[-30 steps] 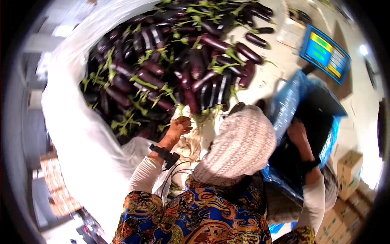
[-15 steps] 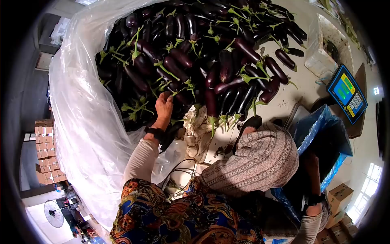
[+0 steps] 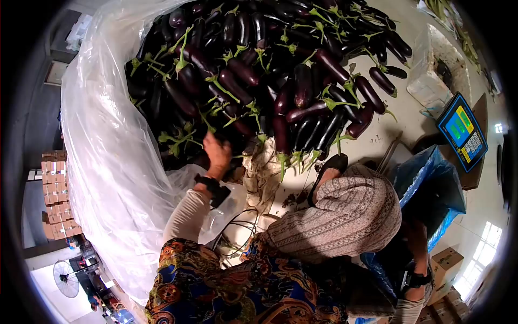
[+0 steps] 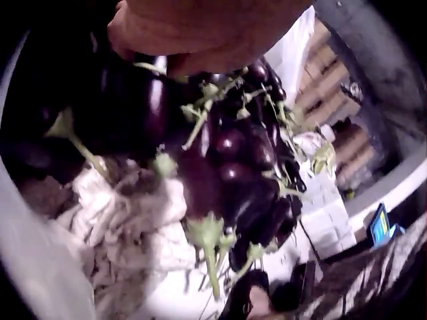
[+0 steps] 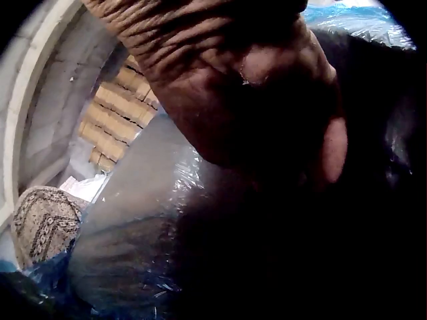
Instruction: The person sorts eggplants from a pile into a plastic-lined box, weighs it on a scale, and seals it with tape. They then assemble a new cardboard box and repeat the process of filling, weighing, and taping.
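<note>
My left hand (image 3: 217, 155) is blurred at the near edge of a heap of dark purple eggplants (image 3: 302, 86) with green stems. In the left wrist view that hand (image 4: 207, 30) bends over the heap, its fingers right above a glossy eggplant (image 4: 157, 110); what it grips I cannot tell. A crumpled off-white cloth (image 3: 261, 175) lies just right of it. My right hand (image 5: 267, 100) reaches down inside a bag-lined container, the blue plastic bag (image 3: 415, 181) around it. Its thumb shows, while the other fingers are lost in shadow.
Clear plastic sheeting (image 3: 108, 140) walls the heap on the left. A scale display (image 3: 462, 131) stands beyond the bag, near a white foam box (image 3: 437, 70). My patterned knee (image 3: 350, 210) lies between the hands. Cardboard boxes are stacked at left (image 3: 58, 189) and lower right (image 3: 445, 264).
The head view has swung and settled. My left hand went forward onto the eggplants, then drew back slightly toward me. The right hand has stayed inside the blue bag, sinking lower.
</note>
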Demonstrator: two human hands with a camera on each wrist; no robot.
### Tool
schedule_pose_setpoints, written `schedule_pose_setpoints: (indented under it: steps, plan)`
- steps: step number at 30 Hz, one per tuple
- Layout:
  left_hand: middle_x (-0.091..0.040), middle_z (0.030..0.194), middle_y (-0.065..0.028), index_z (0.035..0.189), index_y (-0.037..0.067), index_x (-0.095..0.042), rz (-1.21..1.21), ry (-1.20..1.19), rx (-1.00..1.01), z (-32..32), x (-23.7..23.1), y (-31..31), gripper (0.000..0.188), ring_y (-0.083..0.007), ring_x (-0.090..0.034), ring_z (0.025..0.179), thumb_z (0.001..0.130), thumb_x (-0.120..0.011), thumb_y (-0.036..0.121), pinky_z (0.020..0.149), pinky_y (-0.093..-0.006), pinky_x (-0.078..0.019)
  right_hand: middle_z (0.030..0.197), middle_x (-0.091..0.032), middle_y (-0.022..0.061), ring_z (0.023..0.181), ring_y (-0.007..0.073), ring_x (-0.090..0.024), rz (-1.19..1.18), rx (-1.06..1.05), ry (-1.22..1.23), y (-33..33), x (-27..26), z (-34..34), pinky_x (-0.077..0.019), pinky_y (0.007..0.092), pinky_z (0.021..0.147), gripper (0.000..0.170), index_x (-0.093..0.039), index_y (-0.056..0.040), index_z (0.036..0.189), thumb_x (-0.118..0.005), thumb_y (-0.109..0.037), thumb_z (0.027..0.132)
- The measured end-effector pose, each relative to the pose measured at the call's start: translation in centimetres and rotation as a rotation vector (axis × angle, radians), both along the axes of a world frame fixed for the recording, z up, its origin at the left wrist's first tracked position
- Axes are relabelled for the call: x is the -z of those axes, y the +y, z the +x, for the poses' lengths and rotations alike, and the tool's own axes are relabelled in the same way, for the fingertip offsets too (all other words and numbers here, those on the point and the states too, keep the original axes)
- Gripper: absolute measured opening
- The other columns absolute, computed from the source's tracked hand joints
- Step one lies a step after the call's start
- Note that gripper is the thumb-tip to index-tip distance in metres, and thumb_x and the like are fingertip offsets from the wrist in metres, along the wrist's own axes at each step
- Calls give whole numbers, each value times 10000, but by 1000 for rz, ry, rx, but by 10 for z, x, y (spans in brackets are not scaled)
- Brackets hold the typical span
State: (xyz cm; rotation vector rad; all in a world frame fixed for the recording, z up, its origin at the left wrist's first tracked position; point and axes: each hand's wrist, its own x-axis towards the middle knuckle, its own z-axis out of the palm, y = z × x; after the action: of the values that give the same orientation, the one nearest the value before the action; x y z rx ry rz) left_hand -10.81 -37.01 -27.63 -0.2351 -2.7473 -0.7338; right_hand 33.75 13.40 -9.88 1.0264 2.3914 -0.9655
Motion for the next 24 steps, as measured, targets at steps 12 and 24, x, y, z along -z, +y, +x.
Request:
schedule_pose_setpoints:
  steps: [12, 24]
  plan:
    - [-666, 907, -216, 950, 7, -652, -134, -98, 75, -49, 8, -3, 318, -322, -638, 787, 871, -683, 314, 675, -402, -508, 978, -683, 195, 873, 349, -642, 169, -220, 233, 15, 44, 29, -495, 417, 748, 261, -635, -1, 1114, -621, -144, 895]
    - [-682, 1074, -117, 1085, 6, -610, 1548, -1026, 274, 48, -197, 179, 303, -252, -658, 1030, 1009, -547, 293, 959, -428, -543, 1187, -641, 111, 1088, 201, -596, -391, 250, 576, -25, -92, -73, -476, 302, 906, 442, -510, 11, 1341, -618, -80, 923]
